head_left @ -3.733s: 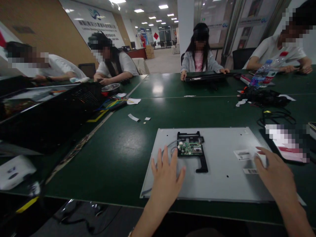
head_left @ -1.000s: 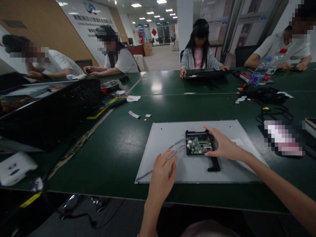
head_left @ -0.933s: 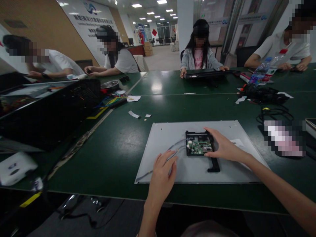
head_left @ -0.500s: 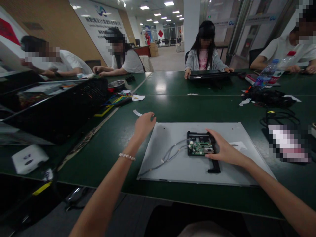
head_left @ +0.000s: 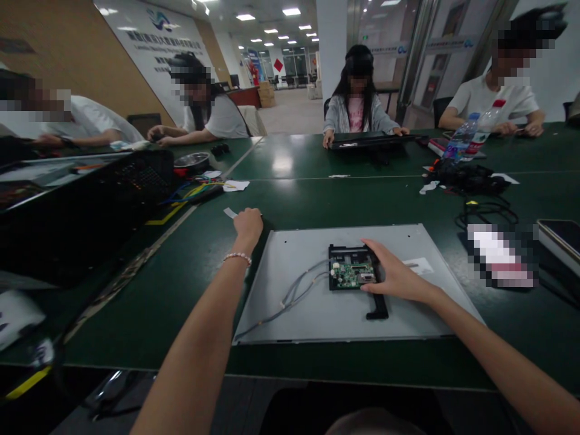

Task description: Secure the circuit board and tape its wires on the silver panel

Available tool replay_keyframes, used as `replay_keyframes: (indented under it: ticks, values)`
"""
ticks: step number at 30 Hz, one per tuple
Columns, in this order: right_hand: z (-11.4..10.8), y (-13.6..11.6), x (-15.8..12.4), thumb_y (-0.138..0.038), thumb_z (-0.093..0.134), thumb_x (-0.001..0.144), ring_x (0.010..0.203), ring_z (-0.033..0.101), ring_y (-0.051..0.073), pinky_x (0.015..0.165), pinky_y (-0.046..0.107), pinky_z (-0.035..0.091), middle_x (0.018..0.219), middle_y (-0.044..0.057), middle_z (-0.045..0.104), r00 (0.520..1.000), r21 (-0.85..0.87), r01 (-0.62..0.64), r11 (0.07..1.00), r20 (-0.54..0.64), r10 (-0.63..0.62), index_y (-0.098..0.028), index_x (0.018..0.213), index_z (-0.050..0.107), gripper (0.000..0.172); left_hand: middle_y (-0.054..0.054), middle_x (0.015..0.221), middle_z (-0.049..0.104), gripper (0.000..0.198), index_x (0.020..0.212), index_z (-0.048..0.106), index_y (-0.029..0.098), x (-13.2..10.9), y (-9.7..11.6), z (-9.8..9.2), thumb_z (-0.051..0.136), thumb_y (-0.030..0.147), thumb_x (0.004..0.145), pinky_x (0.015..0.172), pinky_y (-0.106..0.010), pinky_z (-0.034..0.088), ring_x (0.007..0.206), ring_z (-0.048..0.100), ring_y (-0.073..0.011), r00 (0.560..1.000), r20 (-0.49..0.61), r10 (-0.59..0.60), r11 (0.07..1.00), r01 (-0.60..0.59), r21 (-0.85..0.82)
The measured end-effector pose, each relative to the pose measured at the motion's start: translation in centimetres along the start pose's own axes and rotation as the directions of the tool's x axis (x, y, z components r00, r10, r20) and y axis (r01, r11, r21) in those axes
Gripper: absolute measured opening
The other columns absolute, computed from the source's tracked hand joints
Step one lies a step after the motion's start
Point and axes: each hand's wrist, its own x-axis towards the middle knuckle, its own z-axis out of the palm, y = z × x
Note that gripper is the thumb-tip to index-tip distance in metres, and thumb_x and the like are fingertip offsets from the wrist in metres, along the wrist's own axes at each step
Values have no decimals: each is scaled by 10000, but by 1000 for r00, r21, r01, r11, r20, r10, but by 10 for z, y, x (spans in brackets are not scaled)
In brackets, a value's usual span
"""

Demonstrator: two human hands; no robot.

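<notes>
Two bare hands work at one grey metal panel [head_left: 317, 302] lying flat on the green table [head_left: 190, 284], its near edge set back from the table's front edge. The right hand [head_left: 393, 278] rests on the black bracket [head_left: 376, 305] that carries the green circuit board [head_left: 351, 273] at the panel's centre; the fingers are spread flat along the board's right edge, pressing rather than closed around anything. Grey cables [head_left: 299, 289] run from the board's left side toward the panel's near left corner. The left hand [head_left: 248, 225] is stretched past the panel's far left corner, curled loosely with knuckles up; whether its fingertips pinch anything cannot be told. A small white paper scrap [head_left: 230, 212] lies just left of that hand, beyond the panel's far left corner. A white label [head_left: 419, 266] sits right of the board. Open table surface extends left of the panel up to the black equipment case [head_left: 90, 211], and beyond the panel's far edge. Right of the panel lie black cables [head_left: 487, 211], well apart from its edge
</notes>
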Motion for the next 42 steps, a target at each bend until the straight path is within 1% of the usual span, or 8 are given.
replay_keyframes:
  ticks: [10,15,18,20,23,26,30,42]
  values:
    - [5,8,-1,-439,724,793,1442,313,328,1172,552,289,1585,118,280,1000,-35,17,999,-7,-17,-305,1551,142,965,-247,1035,691,411,1018,715,49,5,-12,2,333,176,937,793,-387,481,964,663,-325,1000,-6,29,991,-28,130]
    - [6,9,-2,-439,726,789,1443,311,334,1175,553,287,1587,110,276,1000,-44,22,999,-4,-22,-322,1553,125,979,-215,1063,687,392,1014,718,78,-8,-6,-7,354,210,952,850,-403,468,1007,646,-314,975,-18,223,967,-219,128]
    - [6,8,-2,-443,725,790,1447,301,339,1176,558,279,1589,116,272,1000,-47,17,999,-2,-17,-311,1554,120,984,-154,1065,698,322,995,726,130,-23,16,-16,415,200,944,927,-374,437,1040,631,-263,887,-17,462,883,-458,102]
    - [6,7,-2,-447,722,792,1446,302,342,1172,562,282,1588,122,273,1000,-50,12,999,-2,-12,-303,1556,117,985,-130,1061,701,307,1001,723,143,-37,38,-23,424,188,952,922,-360,436,1017,632,-236,750,-72,657,754,-653,72]
    - [6,6,-1,-439,714,799,1441,312,339,1171,553,284,1585,127,279,1000,-54,15,998,-5,-15,-291,1556,121,973,-97,1073,702,282,1028,713,156,-68,79,-34,441,209,974,881,-323,448,994,631,-198,545,-147,826,553,-833,17]
    - [5,6,-1,-429,706,806,1439,314,336,1169,546,288,1580,136,283,1000,-68,22,997,-2,-23,-278,1554,136,952,-85,999,705,207,968,715,151,-98,114,-42,510,170,943,792,-316,450,915,634,-196,438,-115,892,444,-895,33]
    - [5,7,-1,-423,702,811,1441,308,334,1167,545,289,1575,140,289,999,-85,32,996,-3,-32,-279,1555,141,943,-89,880,686,114,878,709,142,-119,137,-40,596,133,887,712,-325,421,862,622,-214,386,-63,920,390,-918,71]
    - [7,13,-1,-454,698,813,1453,286,337,1162,558,292,1596,133,255,1000,-96,30,995,8,-29,-300,1562,117,961,-98,885,673,88,872,699,130,-125,140,-34,612,128,886,735,-338,380,897,601,-229,384,-23,923,383,-911,153]
